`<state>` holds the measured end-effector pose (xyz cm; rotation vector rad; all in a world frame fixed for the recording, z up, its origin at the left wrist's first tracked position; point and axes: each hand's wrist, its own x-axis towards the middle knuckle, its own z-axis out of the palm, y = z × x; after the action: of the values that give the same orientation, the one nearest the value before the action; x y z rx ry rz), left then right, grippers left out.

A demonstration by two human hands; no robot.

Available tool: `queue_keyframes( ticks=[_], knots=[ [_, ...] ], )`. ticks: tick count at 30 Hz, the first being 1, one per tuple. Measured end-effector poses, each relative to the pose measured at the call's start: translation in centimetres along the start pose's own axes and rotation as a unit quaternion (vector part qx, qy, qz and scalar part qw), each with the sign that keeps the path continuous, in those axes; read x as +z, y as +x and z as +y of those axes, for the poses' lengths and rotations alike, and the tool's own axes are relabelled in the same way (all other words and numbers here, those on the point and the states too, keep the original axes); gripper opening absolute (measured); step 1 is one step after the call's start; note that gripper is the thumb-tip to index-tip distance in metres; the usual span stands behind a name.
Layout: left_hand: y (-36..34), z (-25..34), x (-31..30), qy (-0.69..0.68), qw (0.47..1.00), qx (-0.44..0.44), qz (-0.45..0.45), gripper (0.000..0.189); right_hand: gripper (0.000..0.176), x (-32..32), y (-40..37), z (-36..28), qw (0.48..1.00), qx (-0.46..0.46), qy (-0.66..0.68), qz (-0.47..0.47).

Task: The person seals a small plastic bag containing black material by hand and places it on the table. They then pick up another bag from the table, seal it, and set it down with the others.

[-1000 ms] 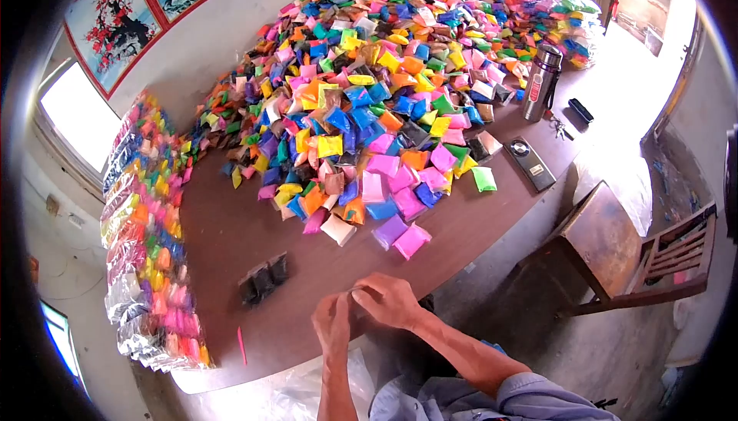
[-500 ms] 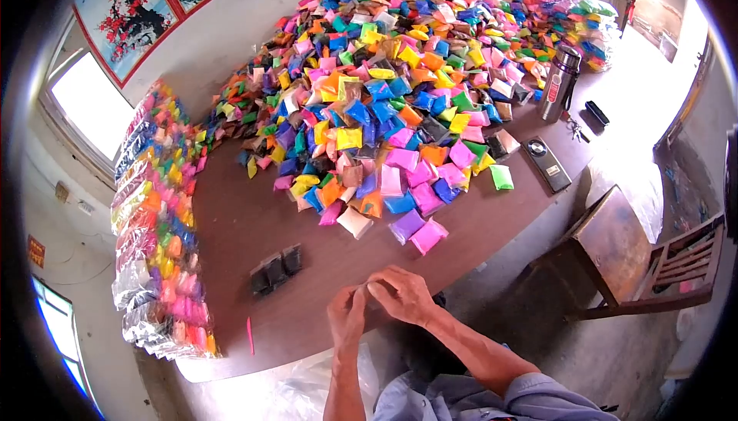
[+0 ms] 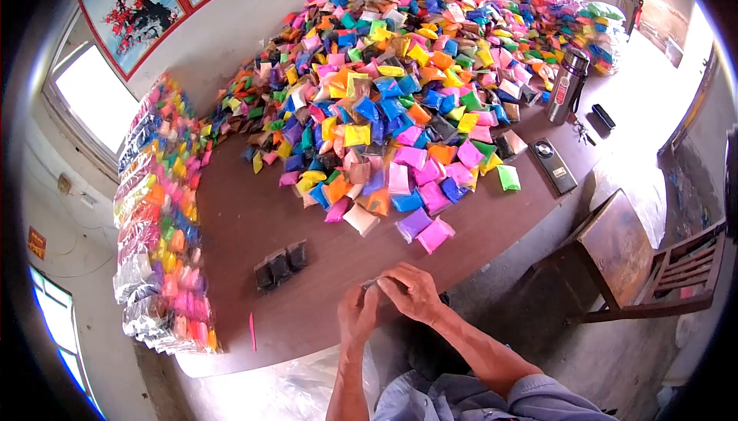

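My left hand (image 3: 358, 312) and my right hand (image 3: 411, 292) are together at the near edge of the table, fingers pinched close to each other. Between the fingertips shows a small greyish bit, too small to name. Left of my hands, a row of black packets (image 3: 280, 266) lies on the brown table (image 3: 231, 229). A thin pink stick (image 3: 252, 333) is near the table's front left edge. Beyond my hands, a pink packet (image 3: 435, 235) and a purple packet (image 3: 414, 223) lie at the front of a large heap of colourful packets (image 3: 377, 106).
Clear bags filled with coloured packets (image 3: 165, 244) are stacked along the left edge. At the right are a thermos flask (image 3: 567, 87), keys (image 3: 584, 132), a black case (image 3: 603, 117) and a dark rectangular device (image 3: 553, 166). A wooden chair (image 3: 615, 252) stands on the floor to the right.
The view has shifted slightly, so the table's contents appear a little to the right. My hands stay together, with a greyish bit now showing between the fingertips.
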<state>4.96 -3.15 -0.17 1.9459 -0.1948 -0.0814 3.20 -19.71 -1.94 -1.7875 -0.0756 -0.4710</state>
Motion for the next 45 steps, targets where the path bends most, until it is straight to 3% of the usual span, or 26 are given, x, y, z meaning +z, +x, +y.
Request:
queue_keyframes(
  ticks=[6,11,13,15,18,23,30,33,35,41,45],
  knots=[
    [0.0,0.0,0.0,-0.045,0.998,0.008,0.033,0.026,0.019,0.2,0.3,-0.9,0.999,-0.038,-0.025,0.003],
    [-0.1,0.0,-0.3,-0.071,0.997,-0.04,-0.004,0.029,0.019,0.1,0.0,-0.7,0.999,0.019,-0.036,-0.015],
    [0.0,0.3,0.1,0.034,0.997,0.064,0.0,0.028,0.02,0.2,-0.1,-0.2,0.999,0.03,-0.034,0.0],
    [0.0,-0.3,0.4,0.057,0.996,0.073,0.008,0.028,0.021,0.3,-0.2,-0.2,0.999,0.043,-0.031,0.014],
    [0.0,-0.4,0.4,0.038,0.997,0.069,0.011,0.028,0.022,0.3,0.0,-0.5,0.998,0.05,-0.021,0.013],
    [-0.2,0.2,-0.2,-0.025,0.999,-0.036,-0.003,0.028,0.023,0.5,0.1,-0.1,0.998,0.003,-0.057,-0.003],
    [-0.3,0.8,0.1,-0.003,1.0,-0.015,-0.014,0.03,0.017,0.3,0.0,-0.1,0.999,0.034,-0.042,0.007],
    [-0.1,2.0,0.9,-0.124,0.992,-0.013,0.032,0.038,0.015,0.1,0.1,-0.4,1.0,0.002,-0.006,0.015],
    [0.0,1.1,0.7,-0.05,0.998,-0.004,0.038,0.033,0.017,-0.1,0.0,-0.3,1.0,-0.013,-0.015,-0.005],
    [0.1,-0.1,0.0,-0.078,0.995,-0.022,0.049,0.022,0.019,0.3,0.3,-0.8,0.998,-0.023,-0.059,-0.013],
    [0.0,0.2,0.0,-0.075,0.995,-0.05,0.037,0.026,0.016,0.4,0.2,-0.4,0.998,-0.018,-0.066,-0.004]
  ],
)
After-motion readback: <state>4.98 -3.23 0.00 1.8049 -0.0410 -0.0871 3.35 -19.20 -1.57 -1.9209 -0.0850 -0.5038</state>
